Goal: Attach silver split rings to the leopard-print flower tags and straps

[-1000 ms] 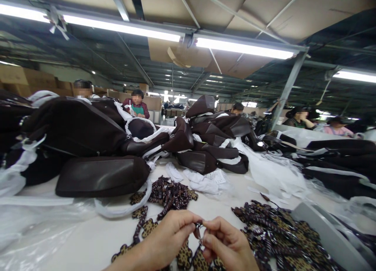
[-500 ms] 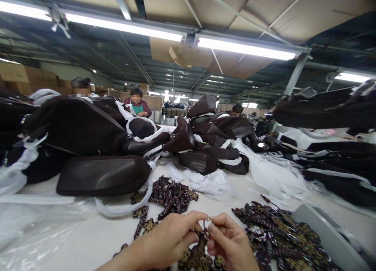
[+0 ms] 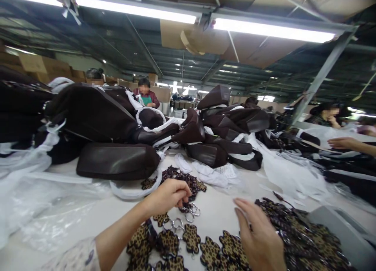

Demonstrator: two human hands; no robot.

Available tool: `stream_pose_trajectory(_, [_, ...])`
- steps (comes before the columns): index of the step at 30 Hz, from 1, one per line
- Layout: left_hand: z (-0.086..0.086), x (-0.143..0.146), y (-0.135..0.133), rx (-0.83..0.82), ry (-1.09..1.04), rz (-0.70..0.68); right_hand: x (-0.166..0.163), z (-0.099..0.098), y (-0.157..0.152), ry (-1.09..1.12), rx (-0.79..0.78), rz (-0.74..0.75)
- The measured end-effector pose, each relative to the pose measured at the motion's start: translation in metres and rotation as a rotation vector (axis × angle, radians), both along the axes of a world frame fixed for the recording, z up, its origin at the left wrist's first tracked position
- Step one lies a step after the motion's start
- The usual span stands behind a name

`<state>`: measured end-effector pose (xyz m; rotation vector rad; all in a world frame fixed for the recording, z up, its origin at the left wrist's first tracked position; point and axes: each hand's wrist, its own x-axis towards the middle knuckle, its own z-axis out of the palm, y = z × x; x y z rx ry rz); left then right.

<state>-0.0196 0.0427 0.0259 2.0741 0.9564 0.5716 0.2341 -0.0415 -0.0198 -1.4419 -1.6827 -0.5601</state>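
My left hand (image 3: 167, 196) is closed in a pinch over the white table (image 3: 217, 210), its fingertips at a leopard-print keychain charm with metal rings (image 3: 190, 210). My right hand (image 3: 260, 235) hovers open, fingers stretched, above a row of leopard-print charms (image 3: 190, 237) laid flat near the table's front. A heap of the same charms (image 3: 296, 232) lies just right of that hand. A smaller dark pile of charms (image 3: 183, 181) sits beyond my left hand.
Dark brown bags (image 3: 117, 160) are piled across the back and left, with white plastic wrap (image 3: 44, 192) at the left. A grey tray (image 3: 343, 232) stands at the right. Another person's hand (image 3: 342, 143) reaches in at the right; several people work at the far side.
My hands have come apart: the left stretched forward with a charm, the right opened and dropped toward the charm row. The view tilted down, showing more of the charms.
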Motion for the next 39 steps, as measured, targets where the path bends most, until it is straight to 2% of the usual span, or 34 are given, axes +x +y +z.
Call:
stream_pose_trajectory(2, [-0.009, -0.001, 0.002, 0.006, 0.111, -0.056, -0.023, -0.016, 0.007, -0.047, -0.171, 0.184])
stream_pose_trajectory(4, [-0.02, 0.0, 0.005, 0.048, 0.151, -0.085, -0.043, -0.028, 0.013, -0.113, -0.44, 0.358])
stream_pose_trajectory(6, [-0.03, 0.0, 0.009, 0.102, 0.186, -0.097, -0.057, -0.035, 0.018, -0.158, -0.594, 0.419])
stream_pose_trajectory(7, [-0.034, 0.0, 0.011, 0.124, 0.201, -0.1, -0.061, -0.037, 0.021, -0.166, -0.622, 0.415])
stream_pose_trajectory(14, [-0.043, 0.001, 0.014, 0.211, 0.227, -0.132, -0.055, -0.049, 0.033, -0.1, -0.655, 0.362])
stream_pose_trajectory(23, [-0.049, 0.005, 0.012, 0.224, 0.172, -0.164, -0.042, -0.058, 0.033, 0.054, -0.701, 0.456])
stream_pose_trajectory(26, [-0.047, 0.008, 0.008, 0.206, 0.133, -0.141, -0.04, -0.055, 0.034, 0.152, -0.715, 0.481])
stream_pose_trajectory(30, [-0.044, 0.015, 0.001, 0.187, 0.066, -0.099, -0.041, -0.041, 0.03, 0.366, -0.735, 0.523])
stream_pose_trajectory(32, [-0.043, 0.018, -0.003, 0.113, -0.002, -0.082, -0.043, -0.033, 0.025, 0.508, -0.777, 0.542])
stream_pose_trajectory(36, [-0.041, 0.025, -0.01, -0.29, -0.231, -0.069, -0.049, -0.02, 0.017, 0.762, -0.861, 0.585])
stream_pose_trajectory(39, [-0.038, 0.029, -0.014, -0.496, -0.347, -0.054, -0.053, -0.014, 0.013, 0.894, -0.845, 0.601])
